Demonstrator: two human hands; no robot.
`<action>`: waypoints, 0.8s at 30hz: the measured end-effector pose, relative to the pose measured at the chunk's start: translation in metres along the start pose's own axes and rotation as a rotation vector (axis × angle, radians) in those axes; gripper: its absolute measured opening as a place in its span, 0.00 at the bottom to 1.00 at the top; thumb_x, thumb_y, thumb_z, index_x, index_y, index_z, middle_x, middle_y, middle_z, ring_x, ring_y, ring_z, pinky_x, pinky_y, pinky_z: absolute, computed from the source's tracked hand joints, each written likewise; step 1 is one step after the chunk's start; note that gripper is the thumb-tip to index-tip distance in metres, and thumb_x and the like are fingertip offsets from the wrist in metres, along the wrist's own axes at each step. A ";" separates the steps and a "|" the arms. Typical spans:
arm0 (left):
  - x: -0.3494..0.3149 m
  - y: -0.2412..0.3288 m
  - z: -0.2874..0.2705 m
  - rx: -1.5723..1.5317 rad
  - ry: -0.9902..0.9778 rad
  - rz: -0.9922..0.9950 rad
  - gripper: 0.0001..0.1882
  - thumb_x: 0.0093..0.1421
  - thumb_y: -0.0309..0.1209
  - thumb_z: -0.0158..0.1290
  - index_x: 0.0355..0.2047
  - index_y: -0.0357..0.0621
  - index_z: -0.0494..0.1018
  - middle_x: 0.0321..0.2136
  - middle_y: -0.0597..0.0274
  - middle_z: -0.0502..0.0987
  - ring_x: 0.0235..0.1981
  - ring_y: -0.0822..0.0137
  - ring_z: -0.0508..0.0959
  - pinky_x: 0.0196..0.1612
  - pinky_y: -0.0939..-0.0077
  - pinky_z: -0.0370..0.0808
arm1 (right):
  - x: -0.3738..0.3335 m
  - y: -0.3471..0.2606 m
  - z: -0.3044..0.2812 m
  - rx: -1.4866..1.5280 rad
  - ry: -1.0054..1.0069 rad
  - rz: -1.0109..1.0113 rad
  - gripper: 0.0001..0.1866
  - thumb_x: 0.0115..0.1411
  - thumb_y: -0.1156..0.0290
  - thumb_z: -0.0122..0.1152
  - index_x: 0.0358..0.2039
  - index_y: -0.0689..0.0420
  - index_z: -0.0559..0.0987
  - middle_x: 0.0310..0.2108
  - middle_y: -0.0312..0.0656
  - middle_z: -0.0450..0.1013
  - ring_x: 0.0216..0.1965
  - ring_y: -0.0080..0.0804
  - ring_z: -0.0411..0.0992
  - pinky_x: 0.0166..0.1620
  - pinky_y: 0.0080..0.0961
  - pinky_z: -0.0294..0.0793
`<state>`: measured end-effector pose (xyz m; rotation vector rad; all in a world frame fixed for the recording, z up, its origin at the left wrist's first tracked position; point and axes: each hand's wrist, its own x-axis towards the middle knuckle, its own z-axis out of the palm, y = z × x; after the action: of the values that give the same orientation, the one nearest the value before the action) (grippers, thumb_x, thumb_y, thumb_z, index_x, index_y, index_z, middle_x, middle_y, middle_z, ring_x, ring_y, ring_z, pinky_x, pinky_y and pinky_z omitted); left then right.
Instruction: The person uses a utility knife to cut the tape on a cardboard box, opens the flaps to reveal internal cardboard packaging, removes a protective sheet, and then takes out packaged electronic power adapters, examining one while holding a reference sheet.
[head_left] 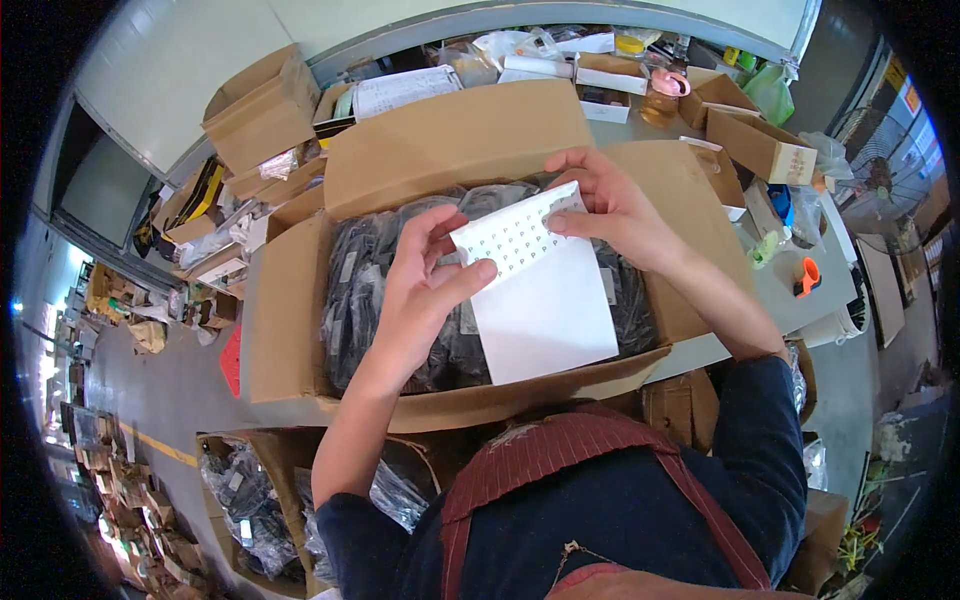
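Note:
Above the open box, a white paper sheet (545, 310) is held up between my hands. Its top part is bent over into a flap (515, 232) with rows of small dark marks. My left hand (425, 285) pinches the flap's left end, thumb in front and fingers behind. At the right end, my right hand (610, 205) grips the sheet with the thumb on the marked face. Below lies a large cardboard box (460, 135), its flaps spread, filled with dark items in clear plastic bags (360, 290). The sheet hides some of them.
Smaller cartons (265, 110), papers (405, 92) and a pink-lidded jug (662, 98) crowd the table's far side. To the right are an orange tape-like ring (807, 277) and a fan (870, 165). Boxes of bagged goods (250, 510) stand below at the left.

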<state>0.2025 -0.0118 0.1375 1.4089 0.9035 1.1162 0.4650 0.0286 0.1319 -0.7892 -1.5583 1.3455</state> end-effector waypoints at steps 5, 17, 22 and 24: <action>0.029 -0.026 -0.032 -0.034 -0.010 0.047 0.36 0.56 0.24 0.63 0.64 0.36 0.62 0.49 0.56 0.74 0.50 0.66 0.75 0.55 0.74 0.71 | 0.028 0.019 0.013 -0.049 -0.021 -0.073 0.29 0.59 0.81 0.66 0.58 0.59 0.65 0.48 0.42 0.73 0.46 0.26 0.74 0.49 0.23 0.75; 0.071 -0.082 -0.087 1.024 -0.042 1.244 0.13 0.41 0.18 0.61 0.27 0.47 0.76 0.39 0.60 0.76 0.42 0.57 0.80 0.49 0.59 0.78 | 0.075 0.090 0.012 -0.872 0.326 -0.435 0.32 0.49 0.88 0.60 0.57 0.58 0.69 0.60 0.51 0.63 0.64 0.55 0.61 0.66 0.40 0.63; 0.066 -0.090 -0.083 1.018 -0.085 1.264 0.15 0.42 0.19 0.62 0.31 0.51 0.77 0.44 0.63 0.76 0.45 0.59 0.79 0.52 0.59 0.76 | 0.074 0.109 0.001 -0.928 0.290 -0.454 0.31 0.49 0.87 0.58 0.56 0.59 0.70 0.60 0.50 0.64 0.63 0.55 0.63 0.64 0.42 0.65; 0.066 -0.090 -0.084 1.003 -0.083 1.223 0.13 0.43 0.21 0.62 0.29 0.51 0.76 0.43 0.64 0.75 0.44 0.59 0.79 0.51 0.60 0.76 | 0.073 0.113 -0.002 -0.876 0.288 -0.419 0.30 0.51 0.87 0.58 0.56 0.59 0.70 0.60 0.50 0.64 0.61 0.53 0.66 0.62 0.40 0.67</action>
<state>0.1448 0.0867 0.0577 3.0374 0.4566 1.4806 0.4285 0.1180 0.0380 -1.0281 -1.9272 0.1899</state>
